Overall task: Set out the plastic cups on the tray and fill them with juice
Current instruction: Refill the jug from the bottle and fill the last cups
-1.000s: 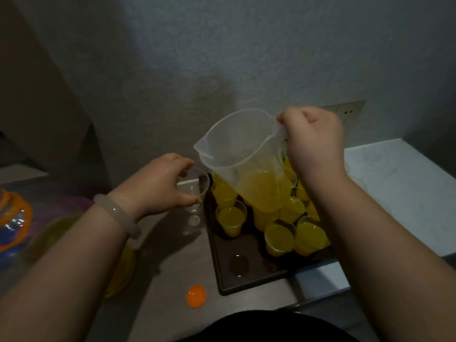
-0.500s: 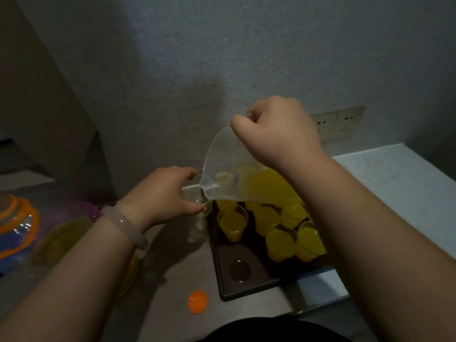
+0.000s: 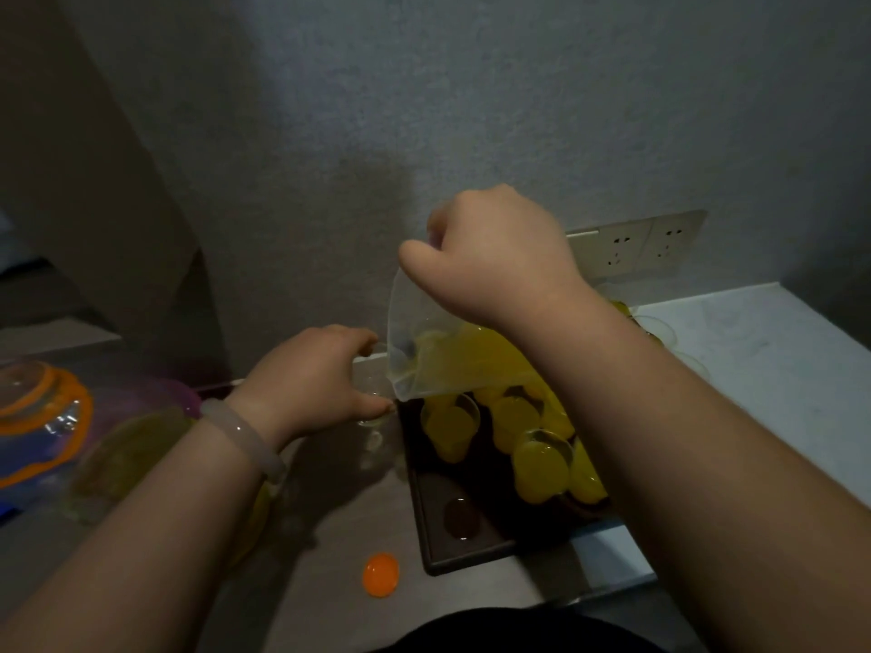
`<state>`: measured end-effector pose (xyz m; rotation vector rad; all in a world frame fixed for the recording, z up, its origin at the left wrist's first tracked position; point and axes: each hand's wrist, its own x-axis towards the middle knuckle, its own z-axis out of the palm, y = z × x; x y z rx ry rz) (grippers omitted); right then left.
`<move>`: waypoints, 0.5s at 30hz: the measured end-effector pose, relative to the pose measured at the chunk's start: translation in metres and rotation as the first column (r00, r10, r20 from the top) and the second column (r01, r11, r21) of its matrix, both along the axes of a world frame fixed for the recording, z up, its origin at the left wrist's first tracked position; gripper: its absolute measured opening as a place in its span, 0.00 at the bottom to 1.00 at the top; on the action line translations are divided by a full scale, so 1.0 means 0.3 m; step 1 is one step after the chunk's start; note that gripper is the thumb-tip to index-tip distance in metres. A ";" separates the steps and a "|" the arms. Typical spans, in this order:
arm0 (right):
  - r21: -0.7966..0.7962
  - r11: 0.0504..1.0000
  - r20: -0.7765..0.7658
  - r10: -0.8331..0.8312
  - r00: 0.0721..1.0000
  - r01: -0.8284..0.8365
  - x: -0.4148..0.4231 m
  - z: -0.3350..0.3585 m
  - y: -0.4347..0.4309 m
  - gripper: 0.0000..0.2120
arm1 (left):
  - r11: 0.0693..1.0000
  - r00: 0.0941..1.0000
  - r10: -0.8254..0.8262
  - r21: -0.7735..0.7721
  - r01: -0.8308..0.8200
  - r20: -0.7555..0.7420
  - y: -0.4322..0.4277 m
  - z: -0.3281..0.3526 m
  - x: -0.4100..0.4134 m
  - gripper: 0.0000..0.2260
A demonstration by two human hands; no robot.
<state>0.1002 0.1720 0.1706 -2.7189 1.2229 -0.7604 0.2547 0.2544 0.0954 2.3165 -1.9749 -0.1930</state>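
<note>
My right hand (image 3: 490, 256) grips the handle of a clear plastic jug (image 3: 424, 351) of orange juice, tipped steeply to the left with its spout low. My left hand (image 3: 320, 379) holds a small clear plastic cup (image 3: 374, 412) on the counter just left of the dark tray (image 3: 438, 549), right under the spout. Several cups filled with juice (image 3: 452, 431) stand on the tray, partly hidden by my right forearm. A little juice pools on the tray's front part.
An orange bottle cap (image 3: 381, 575) lies on the grey counter in front of the tray. A yellowish bottle (image 3: 127, 454) and coloured plastic packaging (image 3: 42, 417) lie at the left. Empty clear cups (image 3: 660, 327) stand at the back right below wall sockets (image 3: 636, 245).
My right hand has tipped the jug further and lowered its spout to the cup that my left hand holds. The juice has run toward the spout.
</note>
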 end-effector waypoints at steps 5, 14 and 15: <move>-0.040 0.999 -0.060 0.022 0.998 -0.025 0.011 0.015 0.005 0.18 | 1.000 1.000 -0.004 0.000 0.004 -0.017 0.002 -0.007 -0.005 0.30; -0.068 0.995 -0.116 0.060 0.991 -0.068 0.019 0.017 0.014 0.18 | 0.999 0.999 -0.024 0.031 0.025 -0.041 -0.002 -0.025 -0.019 0.34; -0.068 0.995 -0.121 0.061 0.991 -0.070 0.019 0.016 0.014 0.17 | 0.999 0.999 -0.021 0.035 0.023 -0.035 -0.001 -0.027 -0.019 0.34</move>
